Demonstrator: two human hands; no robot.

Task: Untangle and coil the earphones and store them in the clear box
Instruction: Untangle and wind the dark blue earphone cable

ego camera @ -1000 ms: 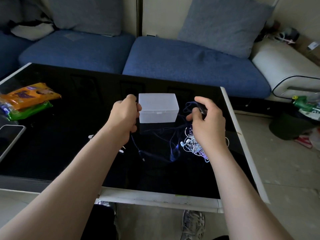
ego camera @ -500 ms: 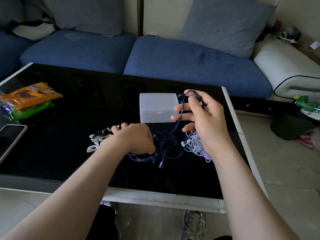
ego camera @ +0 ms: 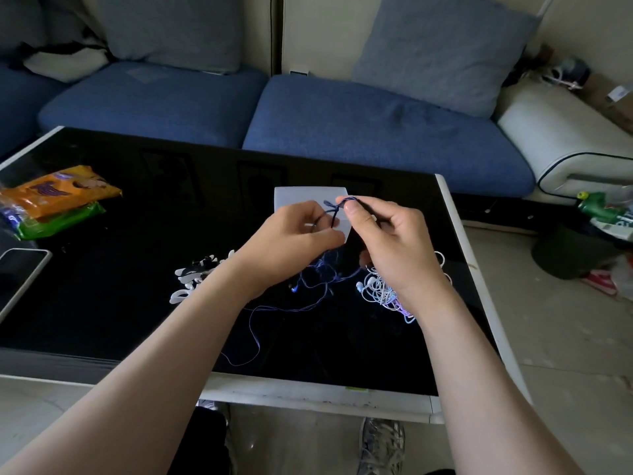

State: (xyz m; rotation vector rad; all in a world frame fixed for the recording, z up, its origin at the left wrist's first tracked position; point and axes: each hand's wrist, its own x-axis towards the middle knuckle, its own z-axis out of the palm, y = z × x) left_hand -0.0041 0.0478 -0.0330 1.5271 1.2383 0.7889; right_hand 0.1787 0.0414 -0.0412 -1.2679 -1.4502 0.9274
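Both hands meet above the black table, in front of the clear box [ego camera: 291, 198], which they partly hide. My right hand [ego camera: 390, 241] pinches the top of the dark blue earphone cord [ego camera: 330, 209] between thumb and forefinger. My left hand [ego camera: 294, 241] grips the same cord just below. The rest of that cord [ego camera: 253, 330] hangs down and trails across the table toward the front edge. A tangled white earphone bundle [ego camera: 380, 289] lies under my right wrist.
White cable ties or clips [ego camera: 191, 279] lie left of my left forearm. Orange and green snack packs [ego camera: 58, 200] sit at the table's left, with a phone [ego camera: 17, 275] near the left edge. A blue sofa [ego camera: 359, 132] runs behind the table [ego camera: 102, 320].
My left hand rose from the table to the blue cord beside my right hand. Both hands now hold the cord in front of the box.
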